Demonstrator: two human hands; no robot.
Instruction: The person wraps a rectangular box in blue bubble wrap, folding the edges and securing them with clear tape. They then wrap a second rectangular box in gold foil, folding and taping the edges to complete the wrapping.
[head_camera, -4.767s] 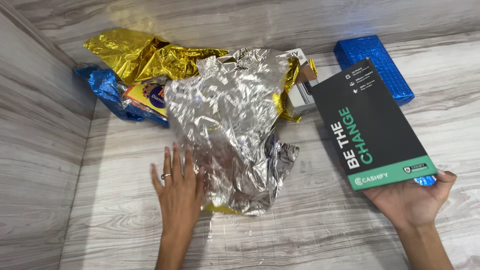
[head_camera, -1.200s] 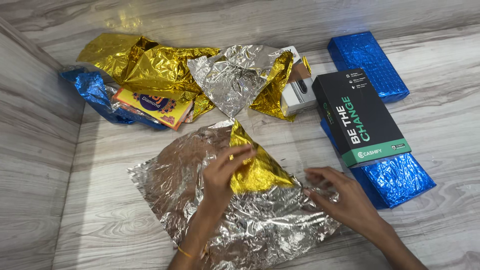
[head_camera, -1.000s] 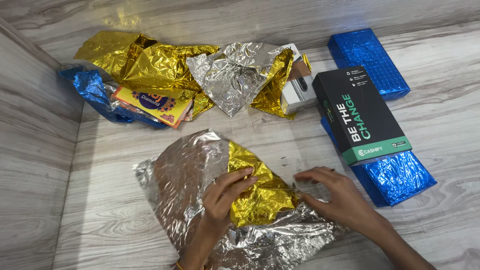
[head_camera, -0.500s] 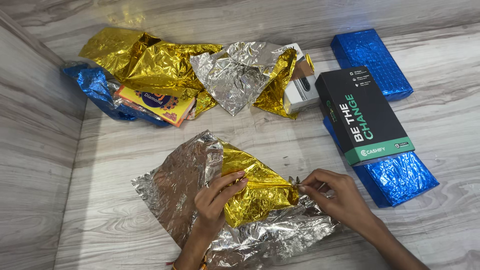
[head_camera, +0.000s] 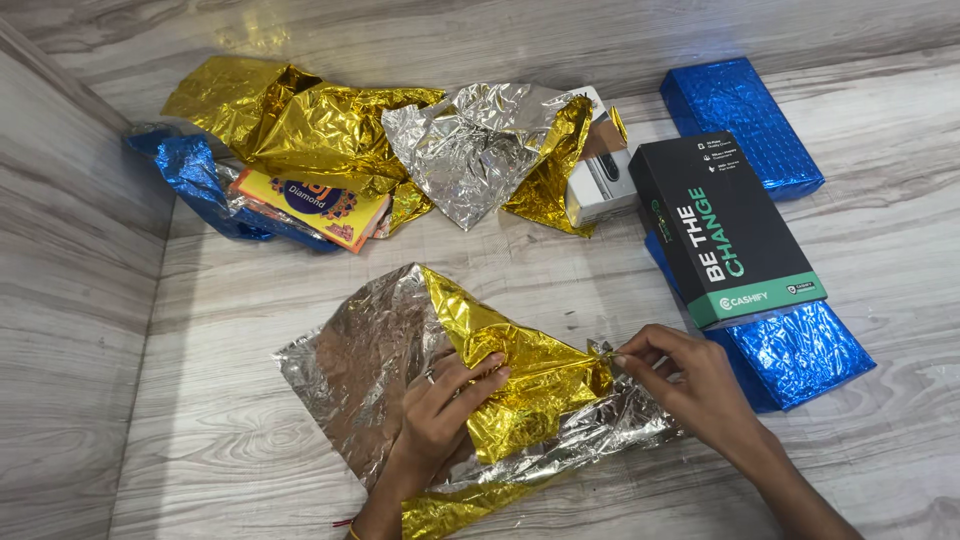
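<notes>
The foil sheet (head_camera: 400, 370), silver on one face and gold on the other, lies on the near middle of the wooden floor (head_camera: 600, 270), with its gold side folded over on top so that the fold makes a pointed flap toward the right. The left hand (head_camera: 445, 405) lies flat on this gold flap with the fingers half curled, pressing it down more than gripping it, probably so that the thin crinkled sheet does not spring back. The right hand (head_camera: 690, 385) pinches the tip of the flap between thumb and forefinger, closed tightly on that small corner, and seems to pull it a little outward to keep the fold tight. Near the floor's right edge a black box with a green end (head_camera: 725, 225) lies on a blue foil parcel (head_camera: 790, 355), just beside the right hand but not touching it; a second blue parcel (head_camera: 740, 125) lies behind it toward the far right corner. Along the far edge lie a heap of gold foil (head_camera: 290, 125), a crumpled silver and gold sheet (head_camera: 485, 145) which half covers a small white box (head_camera: 605, 180), a flat yellow and blue box (head_camera: 310, 205) and a piece of blue foil (head_camera: 190, 175) in the far left corner, against the wooden wall (head_camera: 70, 300). Open room is to the left of the sheet and in the strip between it and the far heap; to the right the boxes stand near.
</notes>
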